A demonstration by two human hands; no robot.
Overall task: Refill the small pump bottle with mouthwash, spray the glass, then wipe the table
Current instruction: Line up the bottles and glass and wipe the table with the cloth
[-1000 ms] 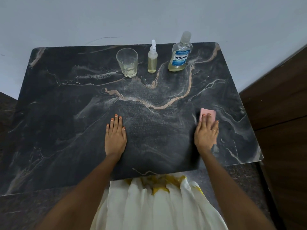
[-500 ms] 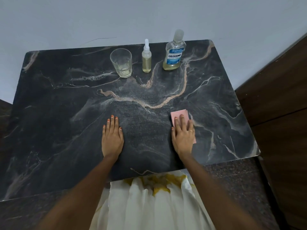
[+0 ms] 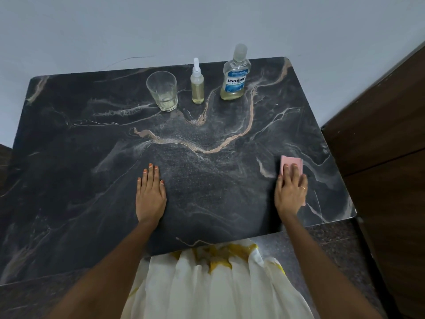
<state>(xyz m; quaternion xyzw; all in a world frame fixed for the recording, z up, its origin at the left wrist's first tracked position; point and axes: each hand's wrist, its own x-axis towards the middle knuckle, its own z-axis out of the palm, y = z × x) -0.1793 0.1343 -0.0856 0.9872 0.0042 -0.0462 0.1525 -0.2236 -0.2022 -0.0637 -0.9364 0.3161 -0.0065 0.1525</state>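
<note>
Head view: my right fingers lie straight and close together, pressing flat on the pink cloth. The cloth sits folded on the tabletop near its right edge, and nothing is curled round it; palm and fingers simply bear down. My left fingers are likewise straight and released, flat on the bare stone near the front middle, well apart from the cloth and holding nothing. Farther out, along the back edge, stands the glass with a little pale liquid in its bottom. Just beside it is the small pump bottle, capped and well filled with yellowish liquid, and to the right of that the mouthwash bottle, capped and low. From that I judge filling and spraying done, and wiping the step in hand. To do it well I would press evenly through the whole flat hand so the cloth neither bunches nor slips out. I would sweep in overlapping passes, brace with the left, and slow near the back row so nothing upright gets knocked. Whether the pale speckling mid-table is moisture or pattern, I cannot tell.
</note>
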